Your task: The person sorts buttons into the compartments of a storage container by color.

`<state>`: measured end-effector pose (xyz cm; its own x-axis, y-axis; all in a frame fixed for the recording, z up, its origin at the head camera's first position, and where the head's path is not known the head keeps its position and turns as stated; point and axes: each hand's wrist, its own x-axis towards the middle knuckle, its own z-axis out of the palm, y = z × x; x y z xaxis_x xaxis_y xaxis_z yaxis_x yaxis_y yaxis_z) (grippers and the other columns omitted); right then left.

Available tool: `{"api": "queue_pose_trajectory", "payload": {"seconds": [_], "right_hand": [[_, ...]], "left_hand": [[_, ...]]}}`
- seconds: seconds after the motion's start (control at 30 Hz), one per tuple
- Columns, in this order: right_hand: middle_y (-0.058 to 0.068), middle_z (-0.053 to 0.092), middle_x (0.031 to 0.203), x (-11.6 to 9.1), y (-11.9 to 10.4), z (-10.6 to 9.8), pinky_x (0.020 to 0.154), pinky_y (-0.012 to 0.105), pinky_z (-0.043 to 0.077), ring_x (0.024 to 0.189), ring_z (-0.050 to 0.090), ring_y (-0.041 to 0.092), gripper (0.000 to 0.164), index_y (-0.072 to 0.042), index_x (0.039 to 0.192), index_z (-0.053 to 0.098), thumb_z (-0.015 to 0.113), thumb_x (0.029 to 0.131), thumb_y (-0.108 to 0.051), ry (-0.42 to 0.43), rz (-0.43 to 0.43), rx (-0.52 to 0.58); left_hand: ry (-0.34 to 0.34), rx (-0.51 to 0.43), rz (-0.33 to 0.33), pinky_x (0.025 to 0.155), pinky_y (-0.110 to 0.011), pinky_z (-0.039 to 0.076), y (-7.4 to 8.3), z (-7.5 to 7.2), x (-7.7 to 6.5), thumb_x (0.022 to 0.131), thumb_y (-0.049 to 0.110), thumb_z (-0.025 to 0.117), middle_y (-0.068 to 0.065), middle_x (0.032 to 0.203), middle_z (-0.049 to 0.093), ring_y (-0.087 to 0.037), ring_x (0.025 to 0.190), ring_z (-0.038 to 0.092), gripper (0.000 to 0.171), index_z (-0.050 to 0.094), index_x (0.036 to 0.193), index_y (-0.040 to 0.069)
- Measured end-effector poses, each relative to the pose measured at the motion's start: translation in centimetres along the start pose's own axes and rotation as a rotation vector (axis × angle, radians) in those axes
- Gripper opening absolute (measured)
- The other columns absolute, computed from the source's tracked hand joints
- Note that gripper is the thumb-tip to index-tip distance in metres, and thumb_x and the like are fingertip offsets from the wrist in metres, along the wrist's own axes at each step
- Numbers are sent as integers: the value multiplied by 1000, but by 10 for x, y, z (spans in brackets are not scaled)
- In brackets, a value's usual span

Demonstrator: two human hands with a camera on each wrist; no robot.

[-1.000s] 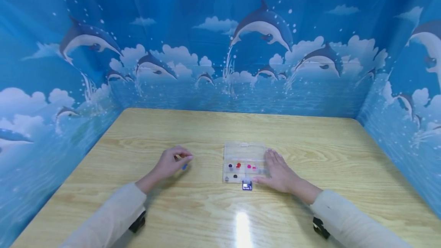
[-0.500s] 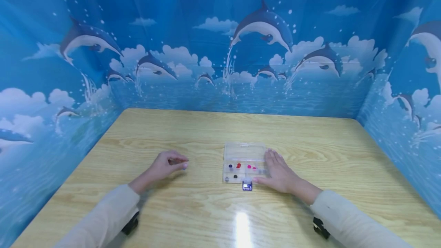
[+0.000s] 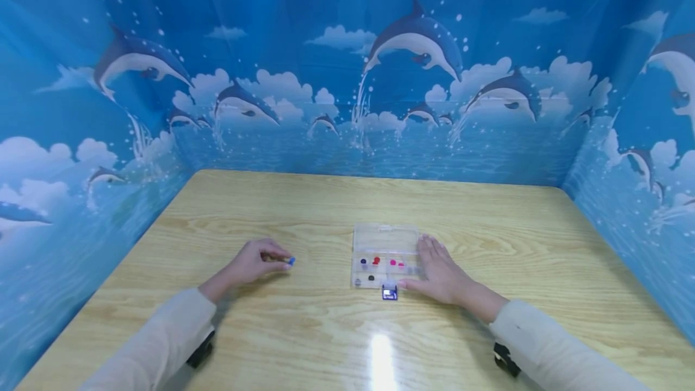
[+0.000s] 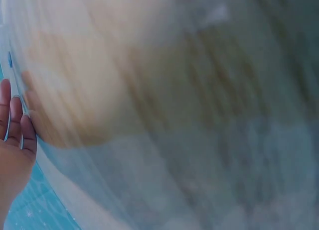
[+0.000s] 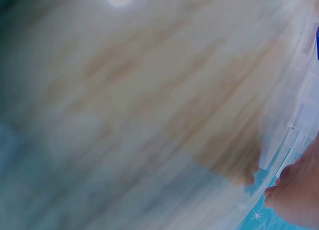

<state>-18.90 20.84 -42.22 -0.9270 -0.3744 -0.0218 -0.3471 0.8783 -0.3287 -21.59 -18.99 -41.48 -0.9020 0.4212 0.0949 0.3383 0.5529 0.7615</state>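
In the head view, my left hand (image 3: pixel 257 263) is low over the table, its thumb and forefinger pinching a small blue piece (image 3: pixel 292 260). The left wrist view shows several fingers (image 4: pixel 15 123) of this hand at its left edge. To the right lies a clear plastic compartment box (image 3: pixel 386 238) with its lid laid back. Small red pieces (image 3: pixel 376 260), pink pieces (image 3: pixel 393 263) and dark pieces (image 3: pixel 371 278) are in its compartments. My right hand (image 3: pixel 442 276) rests along the box's right side, fingers straight and thumb at the front edge.
A small blue-rimmed clear piece (image 3: pixel 389 292) sits at the box's front edge. The wood-grain table (image 3: pixel 326 343) is bordered by a blue dolphin-print curtain (image 3: pixel 336 65) at the back and both sides.
The left hand has drawn back slightly to the left and come down, and the blue piece now shows between its fingertips. The right hand and the box stay where they were.
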Motion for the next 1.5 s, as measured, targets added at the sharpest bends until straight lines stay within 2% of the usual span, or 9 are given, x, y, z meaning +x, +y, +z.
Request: {"api": "queue_pose_trajectory", "payload": {"seconds": [0.4,0.6,0.87,1.13,1.33,1.5], "right_hand": [[32,12,149,-2,1,0,113,54,13,139,11,46,101,14,141,15,51,84,-61,3,-4,1],[32,12,149,-3,-1,-1,113,53,12,139,11,46,101,14,141,15,51,84,-61,2,0,0],[32,12,149,-3,-1,-1,113,53,12,139,11,46,102,13,141,16,51,83,-62,3,1,1],[32,12,149,-2,-1,-1,113,54,13,139,11,46,101,13,141,16,52,83,-61,11,-9,8],[31,12,149,-1,-2,-1,113,54,13,139,11,46,101,13,141,15,52,83,-61,5,-4,2],[31,12,149,-1,-2,-1,114,53,12,139,10,45,102,13,141,15,52,83,-62,4,-1,3]], "left_hand": [[-33,56,55,62,-17,42,-4,2,2,78,17,73,-10,91,67,-1,76,51,23,71,96,2],[-23,82,74,63,-18,44,-5,5,4,78,14,72,-9,88,67,-4,76,53,20,71,95,2],[-24,93,83,61,-18,43,-8,6,4,80,11,70,-8,87,67,0,73,50,16,72,94,3],[13,96,113,61,-18,42,-8,6,5,79,7,71,-10,84,67,-1,72,51,11,72,88,1],[17,97,100,63,-18,44,-7,6,5,78,6,72,-10,84,67,-3,73,53,10,72,86,2],[15,87,58,63,-17,45,-7,6,4,77,7,72,-9,83,66,-2,72,51,9,70,85,2]]}}
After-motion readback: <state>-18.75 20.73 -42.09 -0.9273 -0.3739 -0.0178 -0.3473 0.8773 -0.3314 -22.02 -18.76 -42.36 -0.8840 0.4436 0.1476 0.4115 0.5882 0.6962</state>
